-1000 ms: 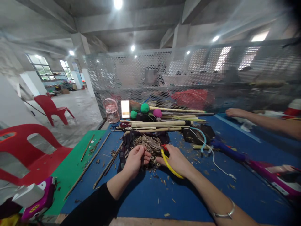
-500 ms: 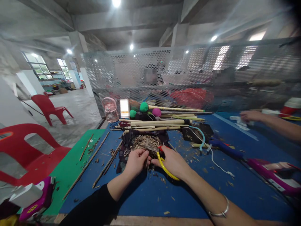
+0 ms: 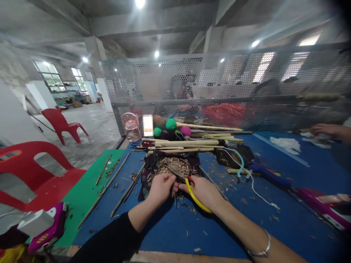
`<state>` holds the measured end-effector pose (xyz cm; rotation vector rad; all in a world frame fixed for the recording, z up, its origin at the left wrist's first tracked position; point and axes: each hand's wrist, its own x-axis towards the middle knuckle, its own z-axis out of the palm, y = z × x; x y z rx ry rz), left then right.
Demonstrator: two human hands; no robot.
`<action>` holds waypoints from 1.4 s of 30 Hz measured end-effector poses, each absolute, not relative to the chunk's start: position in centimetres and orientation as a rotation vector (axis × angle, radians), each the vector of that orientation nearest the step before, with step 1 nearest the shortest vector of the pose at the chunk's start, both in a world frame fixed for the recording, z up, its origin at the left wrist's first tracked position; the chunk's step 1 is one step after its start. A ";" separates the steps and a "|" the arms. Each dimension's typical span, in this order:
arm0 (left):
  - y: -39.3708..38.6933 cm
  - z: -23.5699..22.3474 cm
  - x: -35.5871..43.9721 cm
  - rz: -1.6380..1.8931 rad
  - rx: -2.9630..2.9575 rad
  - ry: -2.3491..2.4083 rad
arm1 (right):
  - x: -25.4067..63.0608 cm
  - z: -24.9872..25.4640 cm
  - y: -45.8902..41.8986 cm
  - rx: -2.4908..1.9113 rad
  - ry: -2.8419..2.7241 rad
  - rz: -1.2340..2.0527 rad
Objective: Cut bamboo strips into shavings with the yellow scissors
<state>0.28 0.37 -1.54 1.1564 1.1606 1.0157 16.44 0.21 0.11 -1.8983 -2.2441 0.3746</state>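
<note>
My left hand (image 3: 160,187), in a black sleeve, is closed in a pinch on thin wood slivers at the near edge of a pile of wood shavings (image 3: 172,166) that lies on a dark cloth (image 3: 153,162). My right hand (image 3: 204,190) is closed around yellow-handled clippers (image 3: 195,197), with the red part and blades right by the left fingertips. Both hands meet over the blue table (image 3: 175,223).
Bamboo sticks (image 3: 183,144) and green and pink yarn balls (image 3: 170,125) lie behind the pile. A pink bottle (image 3: 131,128), a white cord (image 3: 255,190), purple tools (image 3: 323,204) and a green mat (image 3: 90,186) surround it. Another person's hand (image 3: 326,129) rests at the far right. Red chairs (image 3: 30,175) stand left.
My hands stayed together at the pile, shifting slightly. The other person's hand at the right drew back further right, leaving a white rag on the table.
</note>
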 end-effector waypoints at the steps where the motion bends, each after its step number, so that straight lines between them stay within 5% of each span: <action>1: 0.4 -1.5 0.3 1.003 1.150 1.169 | 16.5 0.1 0.2 -1.901 -2.251 0.380; 42: 0.8 -2.0 -0.2 1.076 1.341 1.207 | 17.0 -0.2 0.6 -1.906 -2.318 0.442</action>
